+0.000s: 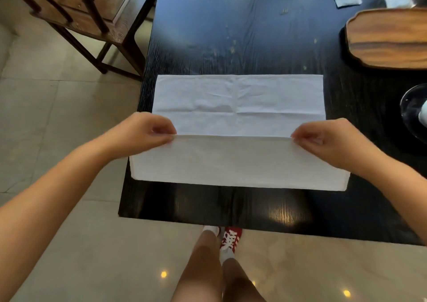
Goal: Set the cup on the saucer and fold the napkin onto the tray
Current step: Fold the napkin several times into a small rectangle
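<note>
— On the black bench [242, 35], near its front edge: napkin [238, 121] spread flat, near edge lifted and brought over toward the middle.

— Held how?

— Pinched at both ends of that raised edge. Left hand [141, 131] with thumb and fingertips closed on the left corner, right hand [328, 139] likewise on the right corner. Both curled tight on cloth, nothing else in either.

— Why both corners?

— Probably to keep the edge taut and straight, so the fold lands parallel to the far hem. Kept level with each other, too, which fits that aim.

— Why so close to the front edge?

— Likely for reach; also leaves bare wood beyond for the fold to travel over. Left side of the cloth just about at the bench's left edge, so little room to spare there.

— And the tray?

— Tray [388, 38] off to the far right, wooden, well apart from the napkin. Nothing visible on the part shown.

— Cup, saucer?

— Dark glassy round thing [413, 112] at the right edge, partly cropped, with something white on it. Possibly saucer and cup, but too cut off to tell.

— Stage of the task?

— Folding under way, first fold not yet laid down, by the look of it. Napkin still to be made smaller and moved across to the tray.

— Risk?

— Uneven corners giving a skewed crease; worth lowering both ends together.
</note>
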### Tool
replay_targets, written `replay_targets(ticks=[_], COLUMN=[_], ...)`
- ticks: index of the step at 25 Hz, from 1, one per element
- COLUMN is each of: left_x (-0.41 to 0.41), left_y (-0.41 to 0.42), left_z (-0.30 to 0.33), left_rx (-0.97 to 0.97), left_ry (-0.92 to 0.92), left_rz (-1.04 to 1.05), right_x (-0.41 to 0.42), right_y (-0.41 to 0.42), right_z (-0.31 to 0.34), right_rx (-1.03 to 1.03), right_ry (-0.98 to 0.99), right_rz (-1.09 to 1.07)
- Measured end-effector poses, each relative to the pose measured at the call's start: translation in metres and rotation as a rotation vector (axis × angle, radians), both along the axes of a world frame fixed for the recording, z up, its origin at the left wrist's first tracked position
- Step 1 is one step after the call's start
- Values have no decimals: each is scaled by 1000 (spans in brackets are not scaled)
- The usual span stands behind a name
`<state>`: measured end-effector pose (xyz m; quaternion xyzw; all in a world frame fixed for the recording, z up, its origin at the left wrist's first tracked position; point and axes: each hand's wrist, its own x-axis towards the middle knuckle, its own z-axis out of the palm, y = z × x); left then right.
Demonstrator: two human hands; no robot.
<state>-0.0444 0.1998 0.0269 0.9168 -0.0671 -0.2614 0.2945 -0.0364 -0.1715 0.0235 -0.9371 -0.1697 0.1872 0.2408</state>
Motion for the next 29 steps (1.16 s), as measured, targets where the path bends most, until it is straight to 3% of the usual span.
replay_targets(ticks=[3,7,13,20,29], left_x=[54,106,136,152,153], left_y=[-3,-10,-13,-9,-18], left_z=[-2,-37,-80,-87,-104], left_rx=[34,61,167,109,88], left_ry=[-210,-352,-230,-395,-468], left_rz=[43,42,-11,55,224], right_x=[64,122,140,163,170], right_y=[4,9,14,20,29], right_z=[-10,-45,-77,-76,-87], right_rx=[-35,-131,-191,-217,-213], right_ry=[-138,-129,-136,-219,-270], right_rz=[-25,-44,-12,-118,-264])
